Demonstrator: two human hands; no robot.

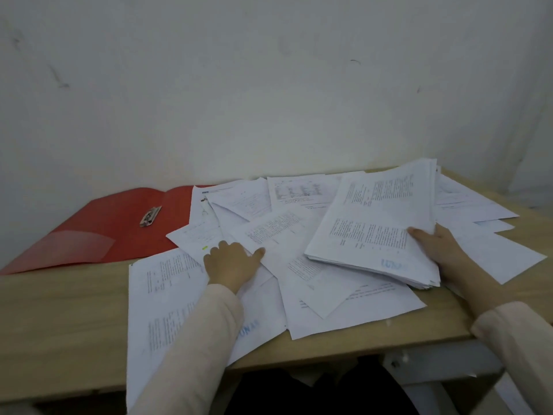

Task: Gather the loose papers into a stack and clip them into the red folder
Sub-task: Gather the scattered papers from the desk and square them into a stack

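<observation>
Two jobs make up this task, and only the first is under way. At the far left of the wooden desk point(59, 310) the red folder point(98, 232) lies open and flat against the wall, its metal clip point(150, 216) bare, with no sheet under it; only the folder's right edge is overlapped by stray pages. Just right of it, the loose papers point(299, 244) spread across the middle of the desk in a fan of overlapping, skewed sheets, one large page hanging over the near edge. The left hand point(232, 263) rests on this spread, fingers curled down onto a sheet with the thumb out to the right; it looks to be pinching or dragging a page, though whether the fingers have truly closed on the paper I cannot tell. Further right, a partial stack point(377, 223) is lifted at a tilt above the scattered sheets, its edges roughly but not squarely aligned. The right hand point(435, 245) grips this stack at its near right edge, thumb on top and fingers hidden beneath. More single sheets lie at the far right. By my judgement, gathering is perhaps half done: many pages remain, and squaring and clipping into the folder have not begun.
</observation>
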